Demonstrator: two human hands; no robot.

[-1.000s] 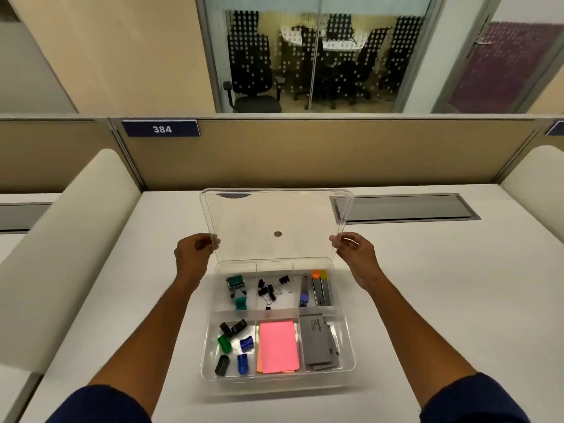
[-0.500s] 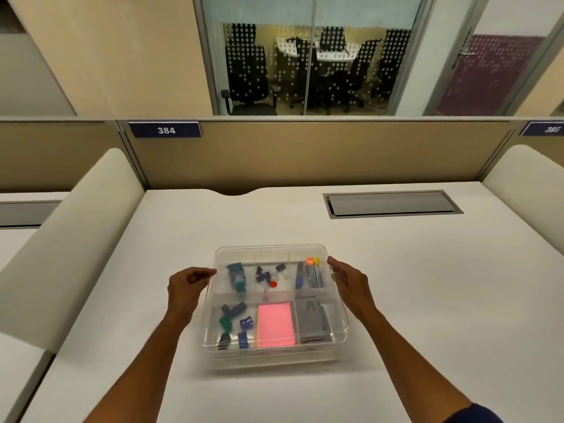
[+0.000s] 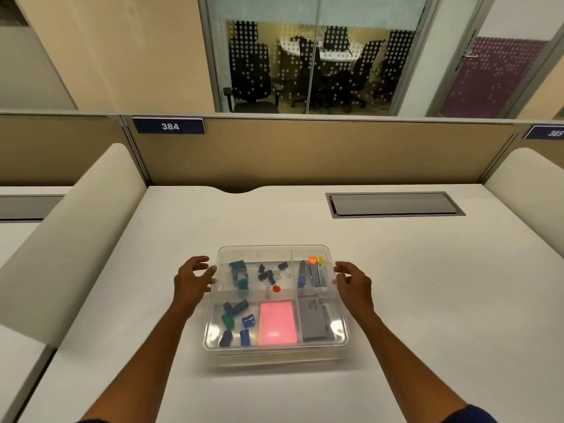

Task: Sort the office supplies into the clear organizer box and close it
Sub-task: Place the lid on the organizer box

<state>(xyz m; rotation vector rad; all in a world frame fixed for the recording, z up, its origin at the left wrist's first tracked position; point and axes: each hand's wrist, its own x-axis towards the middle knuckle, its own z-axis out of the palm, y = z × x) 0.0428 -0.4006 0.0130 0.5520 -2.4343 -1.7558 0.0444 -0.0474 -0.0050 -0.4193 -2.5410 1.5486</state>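
Lying in the middle of the white desk (image 3: 427,300), the clear organizer box (image 3: 276,357) has its lid (image 3: 274,253) down. Inside are binder clips (image 3: 273,274), pink sticky notes (image 3: 277,323), grey staple boxes (image 3: 312,322) and small coloured clips (image 3: 236,323). The left hand (image 3: 193,280) and right hand (image 3: 354,282) flank it, fingers spread, holding nothing.

You are seated in an open-plan office: a white desk (image 3: 396,285) fenced by a tan partition (image 3: 320,151) carrying numbered plates, 384 (image 3: 169,126) at its left corner. Behind the partition, a glass-walled meeting room (image 3: 311,62) holds black swivel chairs around a table.
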